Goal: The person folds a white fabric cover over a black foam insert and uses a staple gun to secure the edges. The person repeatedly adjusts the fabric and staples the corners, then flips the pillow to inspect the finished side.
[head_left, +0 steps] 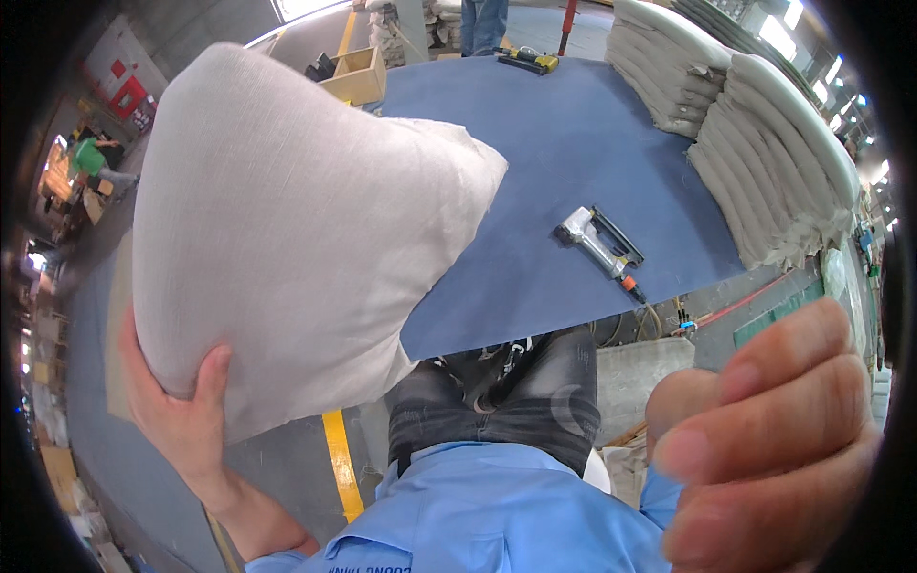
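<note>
Cushion (296,239) gripped by left hand (186,420) at lower corner — right hand (764,439) loose, fingers curled, holding nothing.

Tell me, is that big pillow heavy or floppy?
Probably light: the left hand alone holds the pillow up by one corner. It looks soft and squashy, since it bulges, yet stuffed full enough not to droop.

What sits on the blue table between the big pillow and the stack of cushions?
In the head view, a silver staple gun lies on the blue table, between the pillow and the stacked cushions.
</note>
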Demonstrator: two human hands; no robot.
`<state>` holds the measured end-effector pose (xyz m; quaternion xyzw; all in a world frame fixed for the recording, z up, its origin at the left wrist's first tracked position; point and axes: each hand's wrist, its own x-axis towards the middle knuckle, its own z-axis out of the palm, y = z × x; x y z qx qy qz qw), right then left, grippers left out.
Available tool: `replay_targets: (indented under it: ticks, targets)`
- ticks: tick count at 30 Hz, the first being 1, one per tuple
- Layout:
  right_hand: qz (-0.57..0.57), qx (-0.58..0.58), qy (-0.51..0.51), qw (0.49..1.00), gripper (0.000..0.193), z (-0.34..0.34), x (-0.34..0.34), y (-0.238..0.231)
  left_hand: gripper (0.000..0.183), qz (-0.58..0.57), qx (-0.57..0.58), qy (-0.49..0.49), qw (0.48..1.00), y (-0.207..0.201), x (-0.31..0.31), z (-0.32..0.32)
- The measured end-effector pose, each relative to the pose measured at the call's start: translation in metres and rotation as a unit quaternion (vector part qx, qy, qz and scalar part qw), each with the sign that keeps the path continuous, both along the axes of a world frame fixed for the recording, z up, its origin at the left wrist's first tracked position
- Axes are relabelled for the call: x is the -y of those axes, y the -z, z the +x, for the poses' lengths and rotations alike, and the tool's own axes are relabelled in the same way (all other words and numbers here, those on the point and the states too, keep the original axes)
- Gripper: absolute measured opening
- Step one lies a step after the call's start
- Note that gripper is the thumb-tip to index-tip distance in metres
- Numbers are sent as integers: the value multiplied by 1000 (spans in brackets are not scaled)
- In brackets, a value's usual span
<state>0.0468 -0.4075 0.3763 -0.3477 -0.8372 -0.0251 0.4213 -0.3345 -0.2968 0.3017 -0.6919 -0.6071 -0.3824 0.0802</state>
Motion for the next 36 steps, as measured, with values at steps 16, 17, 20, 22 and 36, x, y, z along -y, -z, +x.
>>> replay_targets:
  ticks: [16,17,20,22,36]
  targets:
    - [-674,-203,-87,705,32,-49,-102,334,98,-321,310,92,890,-24,80,-79]
    - [-741,-197,-142,625,38,-69,-96,354,98,-289,363,101,880,-9,85,-87]
    - [-825,-146,-274,472,54,-130,-84,385,95,-266,436,108,853,1,90,-97]
    - [-840,-91,-353,402,64,-171,-83,391,92,-273,463,98,838,-2,92,-93]
    - [-869,-176,-463,-14,80,-250,-39,381,79,-177,492,55,851,-5,99,-47]
